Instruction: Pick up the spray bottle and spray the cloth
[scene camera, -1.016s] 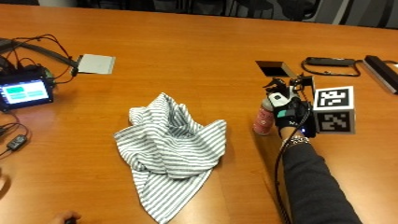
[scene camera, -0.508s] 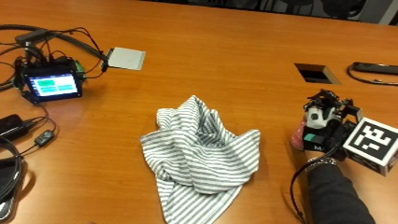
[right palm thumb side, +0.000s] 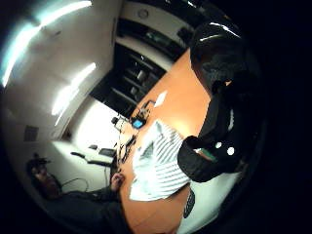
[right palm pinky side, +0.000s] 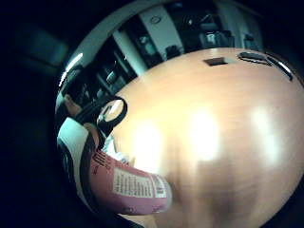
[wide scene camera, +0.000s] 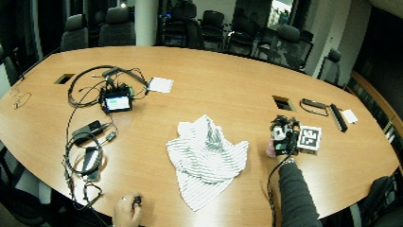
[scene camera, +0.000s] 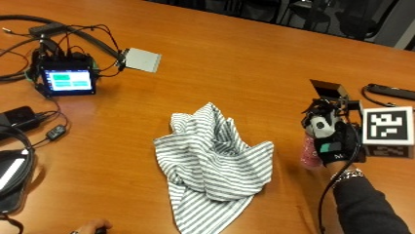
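Observation:
A crumpled grey-and-white striped cloth lies in the middle of the wooden table; it also shows in the wide view and the thumb side palm view. Just right of it, my gloved right hand is wrapped around a pink spray bottle, whose white nozzle head pokes out above the fingers toward the cloth. The bottle's pink labelled body lies close against the palm. I cannot tell whether its base touches the table. In the wide view the hand and bottle stand apart from the cloth.
A small screen device with tangled cables sits at the far left, a pale square pad beside it. More black gear lies along the left edge. A table cutout and a black bar are behind my hand.
The outside camera has shifted, so the whole scene sits differently in it. My hand stays wrapped on the bottle right of the cloth; the cloth lies as before.

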The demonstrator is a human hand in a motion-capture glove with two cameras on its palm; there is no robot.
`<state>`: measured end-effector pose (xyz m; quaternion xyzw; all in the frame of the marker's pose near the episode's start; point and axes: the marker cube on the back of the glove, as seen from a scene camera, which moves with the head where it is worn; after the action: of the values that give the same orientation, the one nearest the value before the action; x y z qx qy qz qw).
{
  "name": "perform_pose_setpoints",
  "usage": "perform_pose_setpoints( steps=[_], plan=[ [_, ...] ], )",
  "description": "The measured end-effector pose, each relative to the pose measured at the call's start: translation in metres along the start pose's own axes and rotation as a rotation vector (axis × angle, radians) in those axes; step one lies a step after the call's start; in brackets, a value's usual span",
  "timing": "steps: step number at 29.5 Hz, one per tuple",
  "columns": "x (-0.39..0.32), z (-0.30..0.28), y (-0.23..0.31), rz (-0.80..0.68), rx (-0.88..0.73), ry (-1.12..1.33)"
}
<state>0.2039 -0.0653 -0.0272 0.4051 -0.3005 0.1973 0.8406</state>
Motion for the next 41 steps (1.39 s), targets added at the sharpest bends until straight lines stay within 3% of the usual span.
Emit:
perform_pose_setpoints(
  steps=[4,9,15,22,29,36,41],
  plan=[
    [-0.054,0.009,0.001,-0.011,-0.390,-0.002],
    [-0.100,0.017,0.013,-0.073,-0.917,0.235],
    [-0.121,0.041,0.023,-0.080,-1.243,0.588],
    [-0.111,0.069,0.040,-0.045,-1.392,0.895],
    [-0.081,0.097,0.066,-0.008,-1.482,0.943],
    [-0.096,0.112,0.067,-0.036,-1.478,0.845],
    [-0.157,0.123,0.059,-0.157,-1.377,0.558]
  ],
)
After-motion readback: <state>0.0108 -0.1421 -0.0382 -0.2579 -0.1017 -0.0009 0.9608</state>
